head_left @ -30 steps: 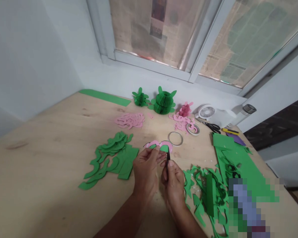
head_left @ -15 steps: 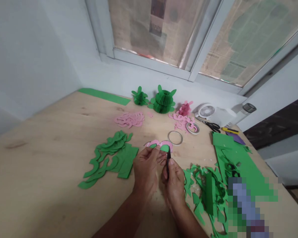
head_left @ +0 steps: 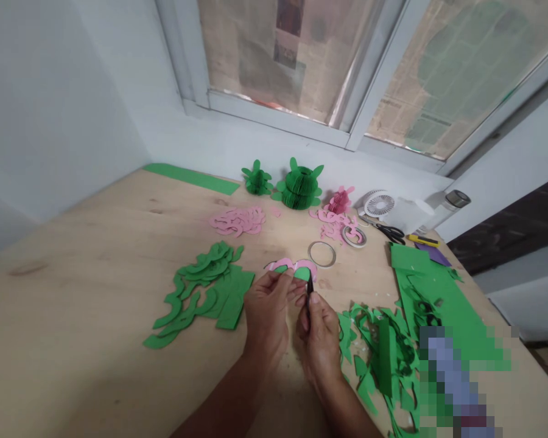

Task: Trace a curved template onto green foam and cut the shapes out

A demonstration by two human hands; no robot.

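Note:
My left hand [head_left: 268, 310] is closed, pinching a small stack of green paper [head_left: 302, 273] with a curved pink paper shape [head_left: 287, 263] along its far edge. In my right hand [head_left: 320, 331] is a pair of dark scissors [head_left: 309, 292], gripped with the blades pointing away from me. Their tips meet the right end of the green and pink paper. The scissors' handles are mostly hidden by my fingers. Left of my hands lies a pile of cut wavy green pieces [head_left: 212, 264] beside flat green paper rectangles [head_left: 235, 301].
Green offcuts [head_left: 386, 353] lie right of my hands, beside large green sheets [head_left: 466, 322]. Pink cutouts [head_left: 240, 220], tape rings [head_left: 322, 254], black-handled scissors [head_left: 393, 232], a yellow cutter [head_left: 423, 240], a white fan [head_left: 379, 204] and folded green paper figures [head_left: 300, 185] stand farther back.
The scissor tips have shifted very slightly left and toward me at the paper's right end. Both hands otherwise keep almost the same place.

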